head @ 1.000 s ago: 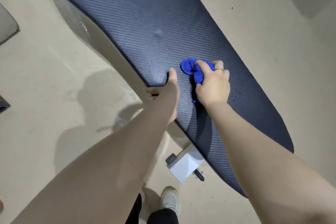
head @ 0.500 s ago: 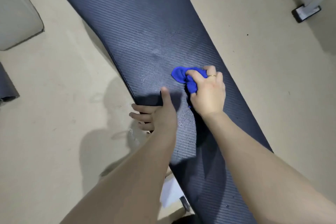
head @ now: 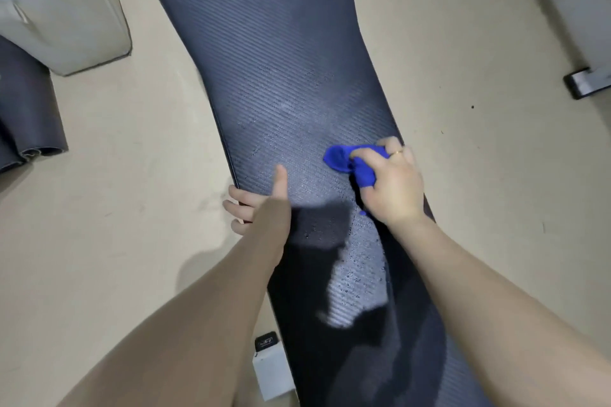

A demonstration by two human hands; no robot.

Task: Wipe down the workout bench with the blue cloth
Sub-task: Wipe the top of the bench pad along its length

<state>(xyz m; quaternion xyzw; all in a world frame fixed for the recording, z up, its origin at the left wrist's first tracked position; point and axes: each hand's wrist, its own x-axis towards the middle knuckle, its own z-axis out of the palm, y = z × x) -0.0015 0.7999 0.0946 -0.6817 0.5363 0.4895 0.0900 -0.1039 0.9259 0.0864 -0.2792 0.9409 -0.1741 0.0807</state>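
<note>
A long dark workout bench pad (head: 264, 43) with a ribbed carbon-weave surface runs from the top of the view down to the bottom. Small water droplets speckle its middle. My right hand (head: 391, 187) grips a bunched blue cloth (head: 344, 160) and presses it on the pad near its right edge. My left hand (head: 264, 205) clasps the pad's left edge, thumb lying on top and fingers curled underneath.
A white bracket (head: 272, 370) of the bench frame with a black end cap shows below the pad. Another dark padded piece (head: 26, 116) and a pale cushion (head: 66, 26) lie on the beige floor at the left. A metal foot (head: 583, 82) stands at the right.
My right hand has slid the blue cloth across the pad toward its right edge. My left hand keeps its hold on the left edge. The camera has turned, so the bench now runs nearly vertical.
</note>
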